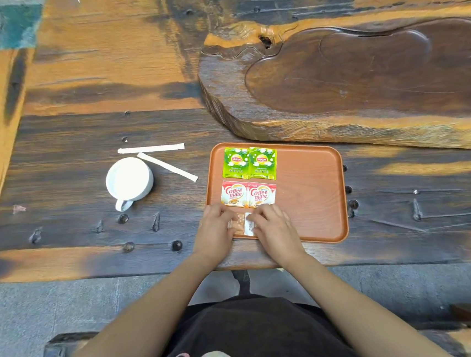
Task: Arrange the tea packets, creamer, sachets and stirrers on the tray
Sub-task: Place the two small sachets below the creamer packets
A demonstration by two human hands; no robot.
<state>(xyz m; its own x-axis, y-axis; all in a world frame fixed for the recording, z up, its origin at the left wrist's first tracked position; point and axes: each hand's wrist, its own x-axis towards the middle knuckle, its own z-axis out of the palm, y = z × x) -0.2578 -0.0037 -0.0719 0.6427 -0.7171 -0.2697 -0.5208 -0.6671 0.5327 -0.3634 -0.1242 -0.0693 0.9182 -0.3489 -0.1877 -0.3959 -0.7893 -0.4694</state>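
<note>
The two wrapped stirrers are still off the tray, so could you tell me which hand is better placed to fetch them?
Probably the left hand: the stirrers lie on the table left of the tray, beside the cup.

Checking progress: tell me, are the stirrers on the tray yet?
No, both stirrers lie on the table beside the cup, left of the tray.

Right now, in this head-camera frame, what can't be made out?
- Brown sachet and white sachet on the orange tray: mostly covered by the left hand and right hand; print unreadable, grip unclear.
- Small print on the green Lipton tea packets: too small.
- White cup: contents indiscernible.
- Carved wooden slab: cut off at the right edge.
</note>
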